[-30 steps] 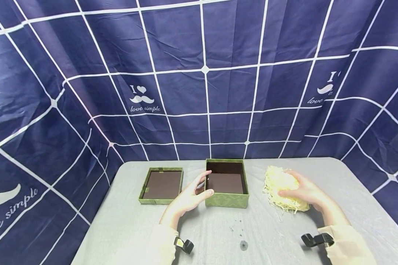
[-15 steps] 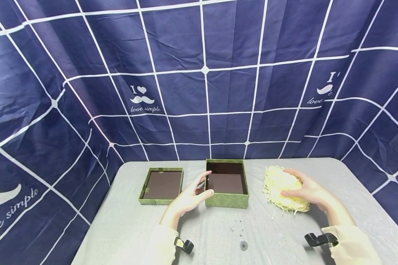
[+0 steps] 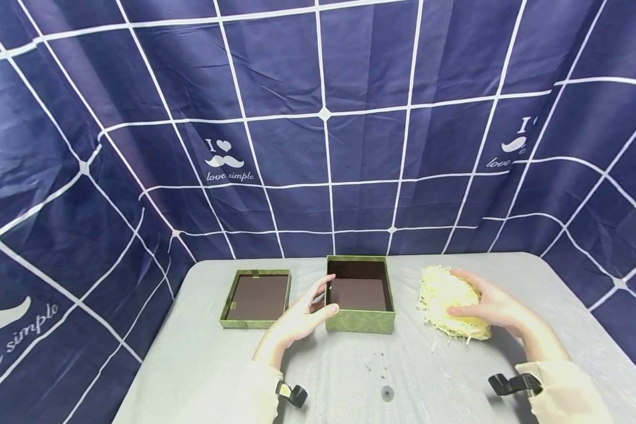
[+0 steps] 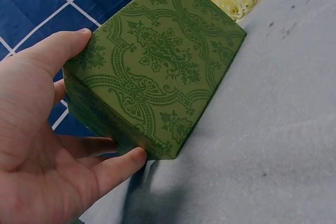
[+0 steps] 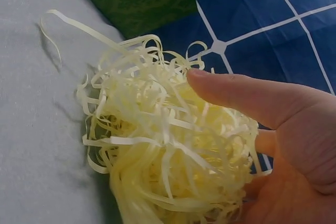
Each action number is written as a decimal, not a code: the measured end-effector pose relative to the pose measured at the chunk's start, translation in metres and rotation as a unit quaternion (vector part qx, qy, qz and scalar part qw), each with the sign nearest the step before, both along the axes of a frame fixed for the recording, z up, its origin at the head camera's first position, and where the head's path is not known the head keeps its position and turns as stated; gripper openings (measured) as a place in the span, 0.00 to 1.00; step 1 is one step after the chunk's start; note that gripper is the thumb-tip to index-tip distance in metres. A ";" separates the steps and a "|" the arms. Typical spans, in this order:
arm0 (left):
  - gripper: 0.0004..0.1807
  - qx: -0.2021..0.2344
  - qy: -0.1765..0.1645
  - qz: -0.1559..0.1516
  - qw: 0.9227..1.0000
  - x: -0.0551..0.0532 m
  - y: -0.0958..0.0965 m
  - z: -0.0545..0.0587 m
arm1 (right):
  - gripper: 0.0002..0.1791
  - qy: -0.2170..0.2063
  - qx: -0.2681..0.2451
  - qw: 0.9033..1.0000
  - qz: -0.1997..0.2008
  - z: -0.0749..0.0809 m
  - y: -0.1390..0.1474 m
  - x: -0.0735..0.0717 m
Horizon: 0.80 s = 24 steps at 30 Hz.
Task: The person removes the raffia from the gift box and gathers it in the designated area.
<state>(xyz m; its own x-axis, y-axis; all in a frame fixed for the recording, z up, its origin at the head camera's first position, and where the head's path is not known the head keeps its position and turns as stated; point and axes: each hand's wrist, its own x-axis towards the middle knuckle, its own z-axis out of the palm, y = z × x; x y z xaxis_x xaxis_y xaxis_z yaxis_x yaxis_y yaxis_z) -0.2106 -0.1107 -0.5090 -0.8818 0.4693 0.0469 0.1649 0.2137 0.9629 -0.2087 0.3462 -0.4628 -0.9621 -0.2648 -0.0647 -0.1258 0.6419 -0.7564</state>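
In the head view an uncovered green patterned box (image 3: 361,321) with a dark brown inside stands mid-table. My left hand (image 3: 302,315) rests against its left side, thumb tip at the near left corner and fingers reaching along the side. The left wrist view shows this hand (image 4: 58,124) touching the patterned box (image 4: 157,61) with extended fingers. Farther right, my right hand (image 3: 490,303) holds a heap of pale yellow shredded paper (image 3: 445,300) on the table. In the right wrist view its thumb lies over the shredded paper (image 5: 168,140); the other fingers are largely hidden behind the heap.
A shallow green box lid (image 3: 257,297), brown inside, lies left of the box, inner side up. Blue curtain (image 3: 275,147) with white lines hangs behind and beside the grey-covered table (image 3: 350,377). A dark spot (image 3: 387,393) marks the cloth near the front.
My right hand has shifted slightly to the right over the shredded paper. The left hand and the box keep their places, while the head view has moved a little.
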 end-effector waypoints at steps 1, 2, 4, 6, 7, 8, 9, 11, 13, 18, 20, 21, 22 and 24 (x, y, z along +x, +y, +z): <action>0.39 0.000 -0.001 0.000 1.000 0.000 0.000 0.000 | 0.56 0.002 0.002 1.000 0.003 0.001 0.000 0.000; 0.38 0.001 -0.002 0.000 1.000 0.000 -0.001 0.000 | 0.56 0.003 0.003 1.000 0.006 0.002 0.000 0.000; 0.35 0.000 -0.003 0.001 1.000 -0.001 0.000 -0.001 | 0.55 0.007 0.010 1.000 0.008 0.005 0.001 0.001; 0.32 -0.005 -0.002 -0.001 1.000 -0.001 0.001 -0.001 | 0.55 0.015 0.020 1.000 0.011 0.008 0.004 0.002; 0.30 -0.011 -0.001 -0.001 1.000 -0.001 0.001 -0.001 | 0.55 0.021 0.027 0.999 0.012 0.009 0.006 0.003; 0.29 -0.018 0.002 -0.001 1.000 -0.001 0.002 0.000 | 0.54 0.023 0.030 0.999 0.014 0.011 0.008 0.004; 0.29 -0.028 0.006 -0.002 1.000 -0.002 0.002 0.001 | 0.54 0.028 0.035 0.999 0.016 0.012 0.010 0.004; 0.30 -0.048 0.016 -0.007 0.999 -0.002 0.001 0.005 | 0.53 0.036 0.042 0.998 0.023 0.014 0.014 0.006; 0.32 -0.076 0.028 -0.011 0.997 -0.001 -0.001 0.011 | 0.53 0.047 0.053 0.997 0.031 0.017 0.016 0.007; 0.37 -0.150 0.078 -0.014 0.985 0.004 -0.013 0.028 | 0.49 0.116 0.098 0.987 0.061 0.029 0.019 0.010; 0.38 -0.180 0.118 -0.002 0.977 0.008 -0.020 0.035 | 0.47 0.156 0.119 0.978 0.073 0.035 0.020 0.011; 0.39 -0.194 0.139 0.003 0.971 0.010 -0.025 0.039 | 0.47 0.176 0.128 0.973 0.078 0.039 0.020 0.013; 0.40 -0.210 0.160 0.007 0.965 0.012 -0.029 0.043 | 0.47 0.196 0.138 0.967 0.082 0.042 0.021 0.014; 0.43 -0.242 0.203 0.011 0.949 0.017 -0.039 0.049 | 0.46 0.229 0.155 0.957 0.084 0.048 0.022 0.018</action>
